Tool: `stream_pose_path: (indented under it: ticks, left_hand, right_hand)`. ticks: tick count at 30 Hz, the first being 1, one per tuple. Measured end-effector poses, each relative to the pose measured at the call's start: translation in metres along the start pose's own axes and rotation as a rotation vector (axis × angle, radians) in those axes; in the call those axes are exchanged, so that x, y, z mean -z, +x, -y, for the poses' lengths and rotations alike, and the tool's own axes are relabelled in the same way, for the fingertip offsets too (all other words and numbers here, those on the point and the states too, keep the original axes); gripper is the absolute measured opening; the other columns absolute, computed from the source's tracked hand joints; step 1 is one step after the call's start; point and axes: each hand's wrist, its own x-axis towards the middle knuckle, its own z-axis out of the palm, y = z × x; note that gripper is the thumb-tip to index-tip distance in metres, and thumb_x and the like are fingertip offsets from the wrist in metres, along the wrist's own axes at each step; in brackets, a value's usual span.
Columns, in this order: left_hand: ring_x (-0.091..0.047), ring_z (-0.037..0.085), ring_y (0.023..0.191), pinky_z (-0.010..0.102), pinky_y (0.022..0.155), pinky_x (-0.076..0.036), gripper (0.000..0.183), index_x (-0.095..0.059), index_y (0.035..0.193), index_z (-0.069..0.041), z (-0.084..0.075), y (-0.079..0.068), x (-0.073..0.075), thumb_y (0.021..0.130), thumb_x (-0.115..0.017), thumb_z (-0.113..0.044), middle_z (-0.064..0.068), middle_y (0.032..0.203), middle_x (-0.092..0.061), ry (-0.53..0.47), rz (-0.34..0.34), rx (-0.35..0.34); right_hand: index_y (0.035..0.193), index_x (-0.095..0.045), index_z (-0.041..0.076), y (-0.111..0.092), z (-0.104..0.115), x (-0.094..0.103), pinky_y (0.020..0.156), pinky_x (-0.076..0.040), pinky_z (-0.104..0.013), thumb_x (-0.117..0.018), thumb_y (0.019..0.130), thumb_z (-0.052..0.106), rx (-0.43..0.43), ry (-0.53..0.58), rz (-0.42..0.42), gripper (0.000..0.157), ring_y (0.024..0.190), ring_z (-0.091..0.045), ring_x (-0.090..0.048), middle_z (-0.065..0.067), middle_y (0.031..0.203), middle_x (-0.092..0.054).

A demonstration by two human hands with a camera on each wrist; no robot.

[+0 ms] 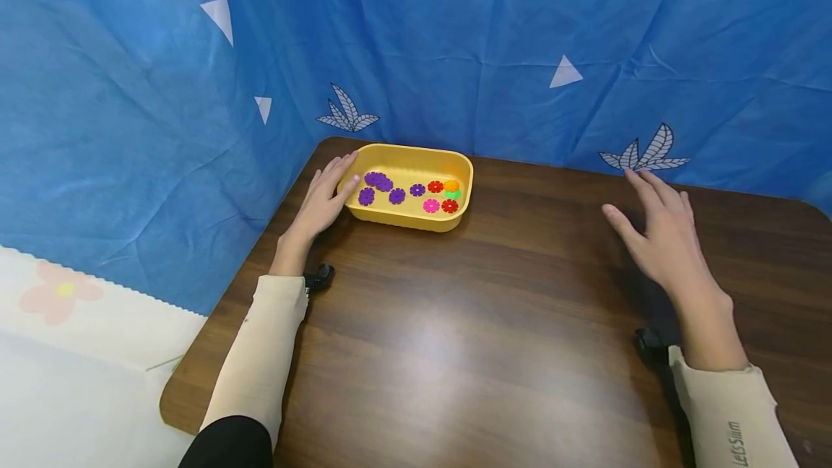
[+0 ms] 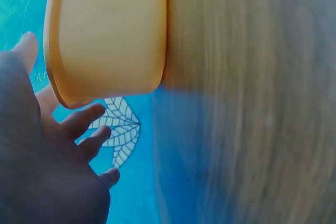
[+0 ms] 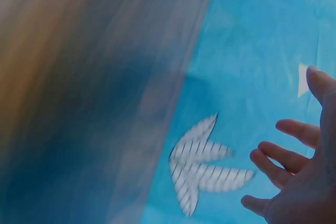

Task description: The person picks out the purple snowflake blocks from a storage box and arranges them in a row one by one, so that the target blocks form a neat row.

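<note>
A yellow plastic tray (image 1: 409, 221) stands near the far left corner of the table. Inside it lie several notched plastic discs: purple discs (image 1: 397, 196) toward the left and middle, red discs (image 1: 450, 206), a pink disc (image 1: 431, 206), an orange disc (image 1: 451, 185) and a green disc (image 1: 453, 195) at the right. My left hand (image 1: 320, 201) is at the tray's left end, fingers loosely extended and fingertips right at the rim. In the left wrist view the tray's side (image 2: 110, 35) rises beside those fingers. Far to the right, my right hand (image 1: 666, 237) hovers over the table with fingers spread, holding nothing.
The dark wooden table (image 1: 481, 323) has rounded corners. A blue curtain (image 1: 455, 42) with white triangles and leaf prints hangs along its back and left side. A white cloth (image 1: 78, 338) with a pink flower lies beyond the left edge.
</note>
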Motion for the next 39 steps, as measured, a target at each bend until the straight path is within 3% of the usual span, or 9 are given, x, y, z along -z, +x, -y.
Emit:
stream_pose_path:
  ticks: [9,17,27,33,39]
  left_hand:
    - [-0.028,0.027,0.160,0.052,0.131,-0.022,0.054,-0.033,0.165,-0.042,0.007,-0.006,-0.004,0.112,-0.045,-0.045,0.000,0.172,-0.034,-0.129,0.005,0.103]
    - [-0.030,0.025,0.160,0.049,0.131,-0.024,0.053,-0.033,0.165,-0.041,0.013,-0.010,-0.010,0.113,-0.043,-0.041,-0.003,0.171,-0.035,-0.156,-0.004,0.096]
    - [-0.032,0.024,0.159,0.047,0.131,-0.024,0.052,-0.037,0.164,-0.040,0.010,-0.006,-0.012,0.113,-0.046,-0.036,-0.002,0.170,-0.038,-0.174,-0.039,0.104]
    - [-0.035,0.023,0.157,0.045,0.131,-0.026,0.051,-0.040,0.163,-0.039,0.011,-0.006,-0.017,0.113,-0.046,-0.037,-0.004,0.169,-0.040,-0.200,-0.056,0.099]
    - [-0.035,0.022,0.157,0.045,0.131,-0.025,0.050,-0.042,0.162,-0.038,0.013,-0.005,-0.020,0.113,-0.047,-0.034,-0.005,0.168,-0.041,-0.250,-0.085,0.104]
  right_hand:
    - [0.162,-0.041,0.009,0.030,0.051,-0.035,0.131,-0.005,-0.064,-0.063,0.105,0.042,0.082,0.075,0.031,0.070,0.155,-0.047,-0.030,-0.024,0.166,-0.037]
    - [0.160,-0.045,0.009,0.046,0.082,-0.062,0.124,-0.027,-0.066,-0.064,0.105,0.038,0.110,0.109,0.047,0.066,0.152,-0.045,-0.036,-0.021,0.164,-0.043]
    - [0.154,-0.053,0.008,0.087,0.136,-0.099,0.124,-0.035,-0.058,-0.070,0.102,0.031,0.181,0.174,0.058,0.059,0.149,-0.035,-0.043,-0.015,0.158,-0.053]
    - [0.148,-0.059,0.006,0.105,0.161,-0.124,0.122,-0.039,-0.055,-0.072,0.100,0.027,0.203,0.183,0.120,0.054,0.143,-0.034,-0.049,-0.015,0.151,-0.059]
    - [0.143,-0.064,0.003,0.118,0.180,-0.148,0.115,-0.046,-0.053,-0.075,0.098,0.023,0.171,0.193,0.209,0.050,0.130,-0.036,-0.058,-0.019,0.143,-0.064]
